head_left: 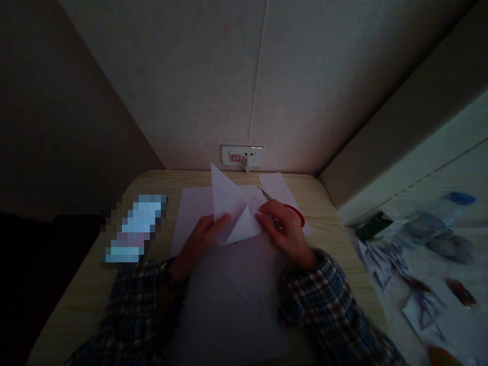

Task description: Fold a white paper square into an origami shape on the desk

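The landmark is the large white sheet [224, 310] spread on the bench [330, 221]; the folded paper [226, 195] is held over its far part, a tall point standing up and a flap turned across the front. The left hand [202, 231] pinches the left side, thumb on the face, fingers mostly hidden behind; the right hand [285, 231] has its grip closed on the right edge between thumb and fingertips. Red-handled scissors [302, 215] sit at the sheet's far right, partly behind that hand; I can't tell whether they touch it. If either pinch loosens, the flap could spring open or the layers slide, leaving a crooked crease. The dim light could hide a misaligned edge, and a sideways sweep might catch the blades.
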{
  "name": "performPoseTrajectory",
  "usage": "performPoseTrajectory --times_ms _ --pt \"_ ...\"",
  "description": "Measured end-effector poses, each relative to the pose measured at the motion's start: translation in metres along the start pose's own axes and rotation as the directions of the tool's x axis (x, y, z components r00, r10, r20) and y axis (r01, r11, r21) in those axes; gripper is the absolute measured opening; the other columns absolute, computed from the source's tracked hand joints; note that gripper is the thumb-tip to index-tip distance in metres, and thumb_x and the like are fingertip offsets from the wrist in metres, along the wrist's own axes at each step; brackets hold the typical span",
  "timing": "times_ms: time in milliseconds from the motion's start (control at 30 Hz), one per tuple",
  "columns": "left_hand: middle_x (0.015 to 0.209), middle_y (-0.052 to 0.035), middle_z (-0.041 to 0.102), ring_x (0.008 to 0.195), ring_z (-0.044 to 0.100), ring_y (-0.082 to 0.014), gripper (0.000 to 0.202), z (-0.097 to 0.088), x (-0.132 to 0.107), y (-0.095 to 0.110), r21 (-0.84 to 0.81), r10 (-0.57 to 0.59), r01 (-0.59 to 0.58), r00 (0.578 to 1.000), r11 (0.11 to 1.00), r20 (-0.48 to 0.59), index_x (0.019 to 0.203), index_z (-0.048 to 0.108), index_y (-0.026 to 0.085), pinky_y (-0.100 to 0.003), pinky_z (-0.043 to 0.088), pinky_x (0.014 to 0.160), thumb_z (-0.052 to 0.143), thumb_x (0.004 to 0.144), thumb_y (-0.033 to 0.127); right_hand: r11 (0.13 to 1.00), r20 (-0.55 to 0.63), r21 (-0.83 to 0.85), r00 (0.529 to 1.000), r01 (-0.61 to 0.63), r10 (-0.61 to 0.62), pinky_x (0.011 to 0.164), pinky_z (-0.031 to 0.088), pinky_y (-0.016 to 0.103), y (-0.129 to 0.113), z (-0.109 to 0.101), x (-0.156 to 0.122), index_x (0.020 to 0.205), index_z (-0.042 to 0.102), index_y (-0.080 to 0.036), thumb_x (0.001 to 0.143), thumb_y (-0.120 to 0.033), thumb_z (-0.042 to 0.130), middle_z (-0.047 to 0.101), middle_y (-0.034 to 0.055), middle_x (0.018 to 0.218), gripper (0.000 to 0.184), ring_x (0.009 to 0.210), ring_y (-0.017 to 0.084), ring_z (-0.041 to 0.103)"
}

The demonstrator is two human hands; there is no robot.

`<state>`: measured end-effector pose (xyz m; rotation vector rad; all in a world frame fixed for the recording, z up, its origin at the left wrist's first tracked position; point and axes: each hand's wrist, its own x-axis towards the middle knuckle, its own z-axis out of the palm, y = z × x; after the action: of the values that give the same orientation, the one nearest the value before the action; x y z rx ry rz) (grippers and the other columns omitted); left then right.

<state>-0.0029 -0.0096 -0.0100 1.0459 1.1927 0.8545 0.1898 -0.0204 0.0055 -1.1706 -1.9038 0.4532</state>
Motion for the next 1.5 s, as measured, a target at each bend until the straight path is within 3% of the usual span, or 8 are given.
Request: performPoseTrajectory --times_ms 167,333,700,833,1000,1100,1267,1500 --pt "0.058 -0.0032 0.064 0.052 0.058 -0.0168 0.050 0.006 -0.008 0.003 0.031 -0.054 0.055 0.998 0.998 -0.027 0.074 0.065 0.011 -0.025 0.043 0.048 0.053 0.071 0.059 0.997 -0.017 -0.078 0.999 0.026 -0.027 0.062 0.039 0.027 -0.002 0.002 -0.001 0.071 0.052 -0.019 0.087 -0.024 0.047 0.053 0.0024 0.068 0.018 0.068 0.016 0.051" --pt "0.055 -0.0032 0.061 0.052 0.056 -0.0161 0.051 0.012 -0.014 0.006 0.146 0.030 -0.010 0.991 0.989 -0.132 0.065 0.062 0.012 -0.024 0.041 0.047 0.051 0.072 0.061 0.997 -0.093 -0.080 0.996 -0.020 0.013 0.061 0.038 0.027 -0.003 0.003 -0.001 0.067 0.048 -0.019 0.086 -0.022 0.046 0.051 0.0017 0.066 0.020 0.066 0.015 0.050" --pt "0.055 -0.0071 0.066 0.053 0.062 -0.0179 0.053 0.016 -0.014 0.007 0.086 0.143 -0.143 0.990 0.986 0.014 0.057 0.063 0.013 -0.026 0.049 0.056 0.044 0.080 0.056 0.987 -0.048 -0.157 0.999 -0.017 0.010 0.063 0.038 0.030 -0.003 0.003 -0.001 0.069 0.049 -0.020 0.086 -0.022 0.044 0.051 0.0032 0.068 0.018 0.069 0.017 0.049" --pt "0.057 -0.0064 0.068 0.054 0.064 -0.0189 0.036 0.018 -0.013 0.008 0.055 0.135 -0.139 0.989 0.989 0.066 0.071 0.064 0.012 -0.028 0.051 0.059 0.058 0.074 0.047 0.986 -0.070 -0.162 0.997 -0.025 0.014 0.064 0.038 0.030 0.000 0.003 -0.002 0.070 0.049 -0.020 0.086 -0.021 0.044 0.052 0.0036 0.070 0.016 0.071 0.018 0.050" --pt "0.051 -0.0007 0.064 0.046 0.058 -0.0134 0.020 0.013 -0.008 0.007 0.181 0.204 -0.195 0.978 0.964 -0.032 0.069 0.059 0.014 -0.022 0.044 0.048 0.064 0.071 0.033 0.994 -0.064 -0.105 0.998 -0.028 0.022 0.065 0.039 0.029 -0.002 0.003 -0.002 0.072 0.049 -0.019 0.084 -0.021 0.045 0.053 0.0035 0.072 0.012 0.073 0.018 0.051" --pt "0.042 0.0038 0.056 0.040 0.050 -0.0103 0.018 0.008 -0.005 0.008 0.251 0.229 -0.213 0.973 0.944 -0.037 0.067 0.059 0.014 -0.019 0.037 0.042 0.065 0.069 0.031 0.994 -0.033 -0.034 0.994 -0.101 0.100 0.066 0.041 0.029 -0.004 0.004 -0.001 0.080 0.050 -0.019 0.082 -0.022 0.049 0.056 0.0034 0.077 0.004 0.074 0.017 0.053" --pt "0.040 0.0058 0.051 0.038 0.047 -0.0097 0.018 0.007 -0.005 0.011 0.256 0.213 -0.204 0.977 0.945 -0.007 0.073 0.062 0.014 -0.018 0.035 0.040 0.066 0.067 0.031 0.946 -0.043 0.171 0.958 -0.274 0.285 0.064 0.044 0.025 -0.001 0.008 0.001 0.095 0.047 -0.021 0.079 -0.030 0.058 0.059 0.0010 0.081 0.021 0.071 0.014 0.056" --pt "0.041 0.0054 0.051 0.038 0.047 -0.0096 0.019 0.006 -0.005 0.009 0.277 0.221 -0.213 0.975 0.937 0.004 0.073 0.062 0.014 -0.018 0.036 0.040 0.066 0.068 0.032 0.937 0.031 0.137 0.947 -0.322 0.321 0.056 0.039 0.022 -0.001 0.007 0.002 0.066 0.053 -0.018 0.083 -0.032 0.053 0.056 -0.0021 0.062 0.022 0.058 0.011 0.051"
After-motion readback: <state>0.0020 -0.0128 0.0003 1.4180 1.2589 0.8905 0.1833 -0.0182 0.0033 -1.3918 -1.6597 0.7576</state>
